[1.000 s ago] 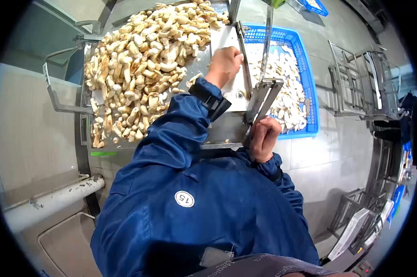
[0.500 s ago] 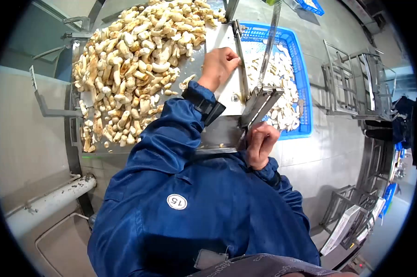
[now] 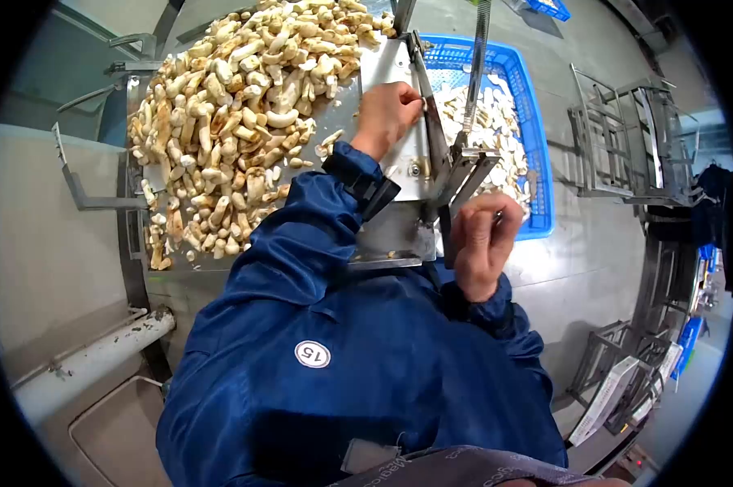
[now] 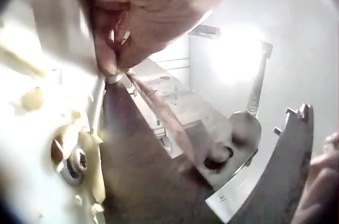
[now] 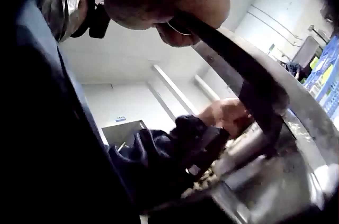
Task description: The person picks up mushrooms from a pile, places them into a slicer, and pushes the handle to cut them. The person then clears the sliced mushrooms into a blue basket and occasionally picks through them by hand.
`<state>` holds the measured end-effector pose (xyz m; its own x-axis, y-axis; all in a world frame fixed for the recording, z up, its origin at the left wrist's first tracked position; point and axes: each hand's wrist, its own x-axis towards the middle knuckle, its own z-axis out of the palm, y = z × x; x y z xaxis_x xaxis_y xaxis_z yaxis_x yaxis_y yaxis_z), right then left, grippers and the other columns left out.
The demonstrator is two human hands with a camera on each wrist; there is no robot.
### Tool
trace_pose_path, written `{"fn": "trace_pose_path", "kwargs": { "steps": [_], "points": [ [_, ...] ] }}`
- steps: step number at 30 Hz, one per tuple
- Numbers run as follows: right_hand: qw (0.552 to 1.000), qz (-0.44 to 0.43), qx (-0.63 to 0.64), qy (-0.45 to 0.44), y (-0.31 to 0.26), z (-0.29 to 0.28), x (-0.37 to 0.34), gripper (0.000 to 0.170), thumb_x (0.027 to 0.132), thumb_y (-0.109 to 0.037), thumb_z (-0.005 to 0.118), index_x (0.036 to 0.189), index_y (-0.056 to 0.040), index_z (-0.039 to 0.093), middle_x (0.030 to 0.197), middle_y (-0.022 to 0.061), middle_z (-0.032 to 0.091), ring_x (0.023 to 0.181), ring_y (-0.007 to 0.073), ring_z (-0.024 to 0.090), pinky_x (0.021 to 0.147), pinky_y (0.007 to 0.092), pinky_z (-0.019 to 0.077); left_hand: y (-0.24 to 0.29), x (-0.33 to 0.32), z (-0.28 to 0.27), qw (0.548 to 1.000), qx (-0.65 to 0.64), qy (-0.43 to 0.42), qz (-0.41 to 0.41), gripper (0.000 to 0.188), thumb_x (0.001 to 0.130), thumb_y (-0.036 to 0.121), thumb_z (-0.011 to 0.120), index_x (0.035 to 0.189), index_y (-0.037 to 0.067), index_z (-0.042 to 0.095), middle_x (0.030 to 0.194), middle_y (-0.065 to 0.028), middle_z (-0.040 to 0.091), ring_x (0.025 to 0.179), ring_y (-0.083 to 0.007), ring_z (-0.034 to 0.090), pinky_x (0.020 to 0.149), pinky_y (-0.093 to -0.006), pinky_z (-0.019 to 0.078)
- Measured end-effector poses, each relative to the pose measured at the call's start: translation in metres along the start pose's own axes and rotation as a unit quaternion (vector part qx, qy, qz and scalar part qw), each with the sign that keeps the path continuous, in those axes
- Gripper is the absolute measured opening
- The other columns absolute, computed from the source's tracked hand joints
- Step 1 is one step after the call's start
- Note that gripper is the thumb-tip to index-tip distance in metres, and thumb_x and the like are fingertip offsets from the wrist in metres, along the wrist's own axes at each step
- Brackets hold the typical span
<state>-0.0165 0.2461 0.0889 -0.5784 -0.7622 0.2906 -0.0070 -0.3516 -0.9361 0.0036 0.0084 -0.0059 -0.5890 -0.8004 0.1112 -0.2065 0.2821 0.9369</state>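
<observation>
My left hand [image 3: 387, 118] rests on the white cutting board [image 3: 396, 69], its curled fingertips beside the upright metal edge along the board's right side. In the left wrist view those fingertips pinch a small pale mushroom piece [image 4: 114, 78], mostly hidden by the fingers. Mushroom scraps [image 4: 95, 174] lie around a bolt on the board. My right hand [image 3: 486, 243] grips the dark handle [image 5: 225, 49] of a hinged cutter [image 3: 466, 178], fingers wrapped around it. The cutter's arm stands raised, with a coil spring [image 3: 478, 69] above it.
A large heap of whole mushrooms [image 3: 228, 122] covers the metal table left of the board. Right of the cutter, a blue plastic basket [image 3: 537, 162] holds many mushroom slices [image 3: 496, 118]. Metal racks [image 3: 618, 138] stand farther right on the tiled floor.
My right hand has moved up and to the right with the cutter's handle, swinging it away from the board. My left hand stays at the board's edge.
</observation>
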Motion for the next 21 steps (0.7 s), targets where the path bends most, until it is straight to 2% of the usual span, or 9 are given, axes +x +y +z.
{"fn": "trace_pose_path", "kwargs": {
  "steps": [3,5,7,11,12,15,17,18,21],
  "points": [
    [0.999,-0.046,-0.011,0.012,0.006,0.003,0.001,0.011,0.102,-0.006,0.047,0.113,-0.0047,0.046,0.080,0.0016,0.050,0.060,0.0056,0.040,0.052,0.0203,0.0323,0.015,-0.001,-0.004,0.998,-0.043,-0.014,-0.051,0.016,0.090,0.008,0.064,0.094,-0.006,0.070,0.077,-0.0084,0.072,0.067,-0.0106,0.066,0.062,-0.0239,0.0529],
    [0.983,-0.149,-0.111,0.001,0.047,-0.011,-0.018,0.009,0.101,-0.004,0.046,0.109,-0.0039,0.043,0.078,0.0047,0.049,0.060,0.0101,0.042,0.054,0.0232,0.0357,0.011,-0.002,0.000,0.988,-0.139,-0.004,-0.063,0.018,0.092,0.006,0.061,0.096,-0.009,0.070,0.079,-0.0104,0.072,0.071,-0.0126,0.068,0.065,-0.0235,0.0563],
    [0.968,-0.190,-0.163,-0.023,0.069,-0.019,-0.028,0.009,0.103,-0.009,0.042,0.111,-0.0065,0.039,0.078,0.0049,0.046,0.055,0.0088,0.037,0.048,0.0233,0.0323,0.013,-0.003,-0.004,0.993,-0.111,-0.017,-0.043,0.021,0.093,0.007,0.060,0.097,-0.011,0.069,0.083,-0.0123,0.072,0.073,-0.0130,0.069,0.067,-0.0238,0.0578],
    [0.976,-0.177,-0.126,-0.023,0.067,-0.017,-0.025,0.007,0.103,-0.009,0.042,0.109,-0.0064,0.039,0.079,0.0054,0.045,0.055,0.0092,0.037,0.047,0.0224,0.0306,0.021,-0.002,-0.003,0.986,-0.156,-0.005,-0.054,0.023,0.093,0.014,0.064,0.095,-0.007,0.071,0.082,-0.0114,0.073,0.073,-0.0133,0.070,0.066,-0.0236,0.0561],
    [0.978,-0.177,-0.106,-0.017,0.069,-0.019,-0.026,0.009,0.102,-0.008,0.045,0.109,-0.0038,0.041,0.075,0.0067,0.048,0.059,0.0116,0.043,0.053,0.0255,0.0368,0.034,-0.004,-0.007,0.990,-0.134,0.011,-0.028,0.023,0.093,0.015,0.064,0.096,-0.007,0.071,0.082,-0.0111,0.073,0.073,-0.0127,0.070,0.066,-0.0236,0.0557],
    [0.977,-0.188,-0.096,-0.018,0.071,-0.018,-0.024,0.010,0.102,-0.009,0.045,0.110,-0.0037,0.041,0.075,0.0065,0.048,0.060,0.0115,0.043,0.053,0.0253,0.0367,0.063,-0.013,-0.019,0.997,-0.064,-0.001,0.047,0.023,0.092,0.020,0.065,0.102,0.001,0.073,0.083,-0.0110,0.073,0.075,-0.0147,0.071,0.067,-0.0275,0.0547],
    [0.981,-0.169,-0.095,-0.024,0.070,-0.019,-0.028,0.010,0.102,-0.008,0.044,0.111,-0.0041,0.041,0.077,0.0067,0.048,0.058,0.0114,0.043,0.053,0.0239,0.0359,0.073,-0.022,-0.039,0.985,0.029,-0.003,0.171,0.022,0.090,0.020,0.064,0.103,0.005,0.073,0.093,-0.0119,0.073,0.080,-0.0194,0.071,0.072,-0.0314,0.0544],
    [0.980,-0.171,-0.100,-0.029,0.070,-0.020,-0.027,0.010,0.102,-0.007,0.044,0.111,-0.0042,0.041,0.077,0.0067,0.048,0.058,0.0113,0.043,0.053,0.0236,0.0356,0.080,-0.030,-0.058,0.983,0.082,-0.028,0.161,0.021,0.089,0.021,0.065,0.102,0.006,0.072,0.100,-0.0128,0.070,0.084,-0.0221,0.070,0.076,-0.0340,0.0535],
    [0.977,-0.178,-0.107,-0.040,0.075,-0.023,-0.028,0.010,0.102,-0.007,0.043,0.112,-0.0058,0.040,0.076,0.0060,0.047,0.057,0.0102,0.040,0.050,0.0229,0.0325,0.068,-0.055,-0.114,0.948,0.287,0.044,0.129,0.015,0.087,0.019,0.066,0.096,0.008,0.070,0.098,-0.0097,0.067,0.090,-0.0255,0.064,0.077,-0.0398,0.0517]
  ]
}}
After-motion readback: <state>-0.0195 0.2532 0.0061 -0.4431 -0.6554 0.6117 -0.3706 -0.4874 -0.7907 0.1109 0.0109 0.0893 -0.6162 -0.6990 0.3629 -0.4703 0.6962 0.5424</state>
